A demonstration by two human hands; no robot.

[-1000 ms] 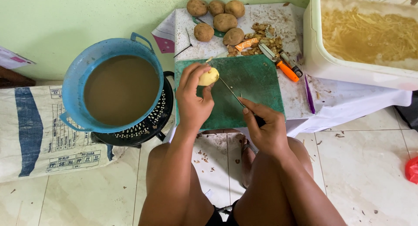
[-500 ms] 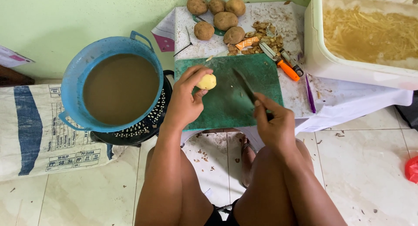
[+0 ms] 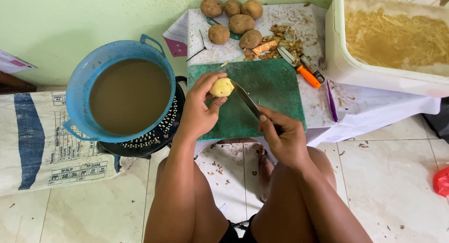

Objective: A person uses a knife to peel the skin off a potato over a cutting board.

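— While the left hand (image 3: pixel 199 113) pinches that peeled potato (image 3: pixel 221 87), how do you think it handles?

— Small, firm and light, I'd judge, but its yellow flesh is bare and probably wet, so likely slippery. Taking it by the ends between thumb and fingertips looks the safest hold, and that is how the grip sits now: thumb under, fingers curled over the top, pressed on the potato.

— Where is it exactly?

— Held above the left edge of the green cutting board (image 3: pixel 276 91), which lies on the front part of the low desk (image 3: pixel 313 23). The blue basin (image 3: pixel 84 84) of murky water stands just to its left.

— And the other hand?

— The right hand (image 3: pixel 283 137) is closed around the handle of a knife (image 3: pixel 247 100), near the board's front edge. The blade runs up and left, its tip touching the potato's right side.

— Anything else close by?

— Unpeeled potatoes (image 3: pixel 234 18) at the desk's back edge, peelings (image 3: pixel 285 39) beside them, an orange-handled peeler (image 3: pixel 301 67) right of the board.
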